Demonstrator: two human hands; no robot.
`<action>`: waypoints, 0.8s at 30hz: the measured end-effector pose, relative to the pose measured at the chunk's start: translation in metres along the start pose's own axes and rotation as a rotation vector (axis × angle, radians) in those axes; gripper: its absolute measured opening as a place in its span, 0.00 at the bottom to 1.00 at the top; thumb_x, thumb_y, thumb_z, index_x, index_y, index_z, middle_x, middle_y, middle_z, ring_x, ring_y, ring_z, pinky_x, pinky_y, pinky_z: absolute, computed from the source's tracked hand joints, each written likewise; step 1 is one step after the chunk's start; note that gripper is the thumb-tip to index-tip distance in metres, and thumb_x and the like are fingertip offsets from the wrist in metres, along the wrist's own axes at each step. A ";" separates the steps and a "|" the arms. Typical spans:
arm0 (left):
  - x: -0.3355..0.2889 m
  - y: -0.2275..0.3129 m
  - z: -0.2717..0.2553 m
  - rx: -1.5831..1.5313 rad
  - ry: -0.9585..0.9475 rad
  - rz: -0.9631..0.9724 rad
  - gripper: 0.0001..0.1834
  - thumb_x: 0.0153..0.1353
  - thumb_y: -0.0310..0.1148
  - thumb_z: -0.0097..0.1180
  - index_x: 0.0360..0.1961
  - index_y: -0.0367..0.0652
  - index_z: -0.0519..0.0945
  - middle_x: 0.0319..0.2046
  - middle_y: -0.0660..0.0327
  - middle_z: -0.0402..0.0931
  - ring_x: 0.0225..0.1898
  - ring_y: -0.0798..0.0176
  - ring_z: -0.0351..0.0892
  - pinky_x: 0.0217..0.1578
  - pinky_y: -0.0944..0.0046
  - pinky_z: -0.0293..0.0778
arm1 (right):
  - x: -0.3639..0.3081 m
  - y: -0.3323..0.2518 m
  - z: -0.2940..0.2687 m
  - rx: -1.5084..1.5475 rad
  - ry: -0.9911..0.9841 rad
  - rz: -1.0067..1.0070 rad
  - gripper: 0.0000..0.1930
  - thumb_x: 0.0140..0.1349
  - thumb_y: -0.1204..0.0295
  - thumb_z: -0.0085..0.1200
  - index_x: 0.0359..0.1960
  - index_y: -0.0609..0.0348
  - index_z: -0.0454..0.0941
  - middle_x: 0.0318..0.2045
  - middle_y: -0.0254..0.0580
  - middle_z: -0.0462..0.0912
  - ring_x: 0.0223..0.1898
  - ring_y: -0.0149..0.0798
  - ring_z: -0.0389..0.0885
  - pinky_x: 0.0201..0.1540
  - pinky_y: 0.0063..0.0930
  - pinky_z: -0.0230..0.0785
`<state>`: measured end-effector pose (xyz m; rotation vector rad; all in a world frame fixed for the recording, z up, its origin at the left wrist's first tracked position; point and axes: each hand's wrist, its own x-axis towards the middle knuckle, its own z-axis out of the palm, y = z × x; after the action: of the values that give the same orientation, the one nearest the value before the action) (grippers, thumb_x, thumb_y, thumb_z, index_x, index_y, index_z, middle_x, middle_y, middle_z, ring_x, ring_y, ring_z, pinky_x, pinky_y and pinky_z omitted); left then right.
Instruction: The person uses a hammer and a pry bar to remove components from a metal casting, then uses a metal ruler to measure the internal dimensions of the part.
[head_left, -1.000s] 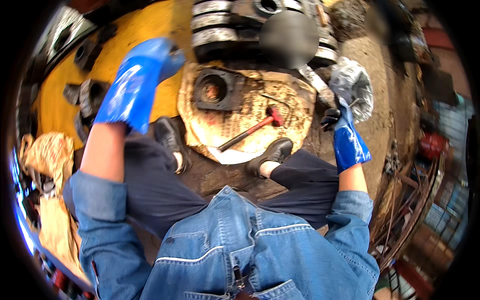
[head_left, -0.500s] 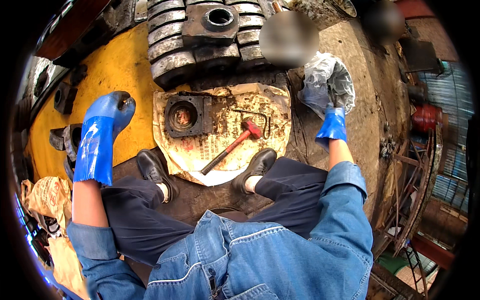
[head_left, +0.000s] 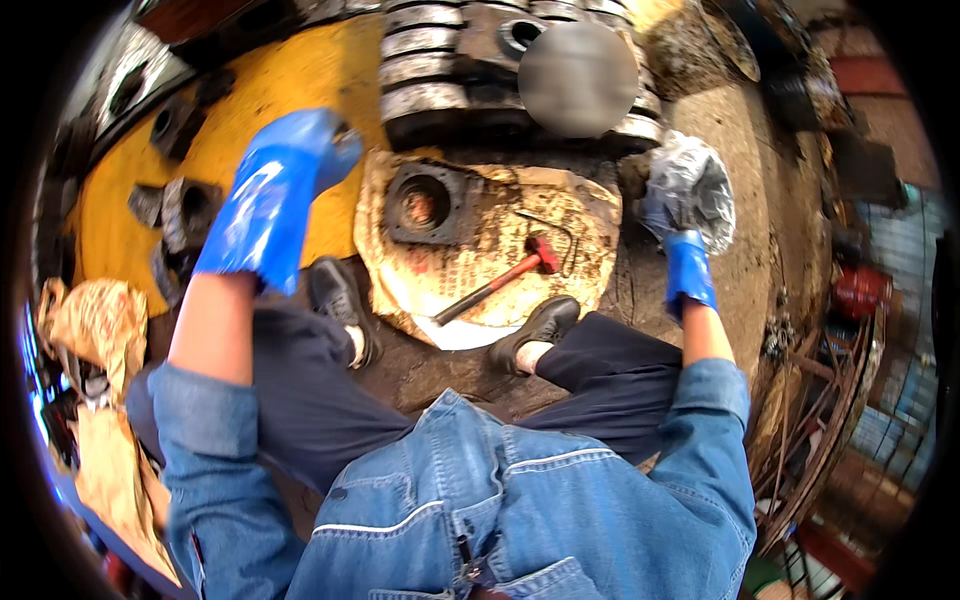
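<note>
My left hand (head_left: 325, 150), in a long blue rubber glove, is raised at the left of the dirty paper sheet (head_left: 480, 300). Its fingers are curled in, the fingertips are dark with grime, and what they may hold is hidden. At the right, my right hand (head_left: 687, 258), gloved in blue too, reaches to the near rim of a container lined with a clear plastic bag (head_left: 700, 185); its fingers are out of sight there. On the paper lie a square metal block with a round bore (head_left: 425, 205), a red-headed hammer (head_left: 500, 280) and a bent dark rod (head_left: 572, 250).
Beyond the paper stand stacked rows of ribbed metal blocks (head_left: 425, 70), partly behind a blurred disc. Several bored metal parts (head_left: 188, 212) lie on the yellow sheet (head_left: 300, 90) at the left. Brown paper sacks (head_left: 95, 325) are at the near left, a metal frame (head_left: 840, 420) at the right.
The view has shifted, so the ground things sit further right. My left hand has moved forward and slightly right, toward the far edge of the paper. My right hand stays at the plastic-lined container.
</note>
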<state>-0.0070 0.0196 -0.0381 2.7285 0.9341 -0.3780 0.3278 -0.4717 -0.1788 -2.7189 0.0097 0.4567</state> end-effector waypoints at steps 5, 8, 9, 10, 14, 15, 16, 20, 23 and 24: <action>-0.007 0.002 -0.012 0.014 0.029 -0.016 0.20 0.59 0.47 0.51 0.45 0.49 0.84 0.42 0.50 0.82 0.45 0.46 0.81 0.47 0.50 0.77 | -0.108 -0.130 0.017 0.114 -0.255 0.173 0.11 0.62 0.64 0.56 0.33 0.60 0.84 0.21 0.40 0.82 0.22 0.36 0.78 0.26 0.37 0.68; -0.009 0.001 -0.013 0.003 0.011 -0.031 0.20 0.60 0.48 0.50 0.45 0.48 0.84 0.42 0.51 0.83 0.45 0.47 0.82 0.47 0.49 0.77 | -0.145 -0.159 0.062 0.209 -0.513 -0.024 0.08 0.59 0.69 0.55 0.35 0.58 0.81 0.24 0.39 0.81 0.23 0.36 0.76 0.27 0.31 0.66; -0.009 -0.002 -0.011 -0.002 0.014 -0.037 0.20 0.60 0.48 0.50 0.45 0.49 0.84 0.42 0.51 0.83 0.45 0.47 0.82 0.47 0.49 0.77 | -0.158 -0.176 0.075 -0.066 -0.585 -0.266 0.08 0.55 0.71 0.57 0.36 0.56 0.80 0.26 0.39 0.81 0.26 0.38 0.77 0.29 0.31 0.68; -0.009 -0.003 -0.011 -0.007 0.018 -0.033 0.20 0.61 0.48 0.49 0.45 0.49 0.84 0.42 0.52 0.83 0.45 0.47 0.82 0.48 0.49 0.77 | -0.152 -0.193 0.085 -0.841 -0.682 -0.687 0.13 0.50 0.73 0.65 0.39 0.51 0.80 0.31 0.41 0.84 0.33 0.44 0.82 0.36 0.35 0.75; -0.009 -0.009 -0.008 -0.027 0.023 -0.044 0.21 0.62 0.49 0.48 0.47 0.50 0.84 0.43 0.53 0.83 0.46 0.48 0.82 0.49 0.49 0.77 | -0.154 -0.212 0.163 -0.717 -0.765 -0.705 0.15 0.45 0.74 0.66 0.37 0.50 0.80 0.34 0.45 0.85 0.37 0.47 0.84 0.40 0.34 0.77; -0.001 -0.001 -0.006 -0.031 -0.008 -0.029 0.21 0.62 0.48 0.48 0.47 0.50 0.84 0.43 0.53 0.83 0.47 0.49 0.82 0.50 0.50 0.77 | -0.148 -0.205 0.172 -0.688 -0.756 -0.688 0.14 0.46 0.74 0.66 0.37 0.50 0.81 0.36 0.47 0.85 0.38 0.49 0.84 0.40 0.34 0.77; -0.003 -0.003 -0.009 -0.028 -0.014 -0.040 0.21 0.62 0.48 0.48 0.47 0.50 0.84 0.44 0.53 0.83 0.47 0.48 0.82 0.50 0.50 0.77 | -0.171 -0.234 0.161 -0.764 -0.720 -0.764 0.12 0.47 0.74 0.64 0.37 0.51 0.82 0.37 0.49 0.85 0.39 0.50 0.84 0.40 0.34 0.77; -0.008 -0.008 -0.011 -0.102 0.031 -0.048 0.16 0.54 0.39 0.59 0.43 0.50 0.87 0.44 0.52 0.84 0.46 0.46 0.83 0.46 0.42 0.78 | -0.136 -0.215 0.220 -0.424 -0.597 -0.801 0.10 0.59 0.72 0.52 0.36 0.66 0.81 0.32 0.56 0.84 0.29 0.44 0.75 0.38 0.33 0.71; -0.003 -0.008 -0.008 -0.068 -0.007 -0.028 0.16 0.53 0.38 0.60 0.43 0.50 0.87 0.43 0.55 0.84 0.47 0.48 0.84 0.44 0.38 0.78 | -0.135 -0.232 0.225 -0.184 -0.621 -0.621 0.12 0.60 0.72 0.51 0.37 0.71 0.80 0.33 0.59 0.84 0.28 0.46 0.74 0.37 0.32 0.71; -0.003 -0.008 -0.007 -0.065 -0.011 -0.036 0.16 0.53 0.38 0.60 0.43 0.50 0.87 0.43 0.54 0.84 0.47 0.48 0.84 0.44 0.39 0.78 | -0.139 -0.250 0.224 -0.247 -0.627 -0.556 0.12 0.61 0.72 0.51 0.38 0.71 0.80 0.34 0.60 0.84 0.29 0.48 0.76 0.38 0.32 0.72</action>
<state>-0.0129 0.0262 -0.0315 2.6515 0.9769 -0.3621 0.1433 -0.1645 -0.2388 -2.5137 -0.9889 1.1525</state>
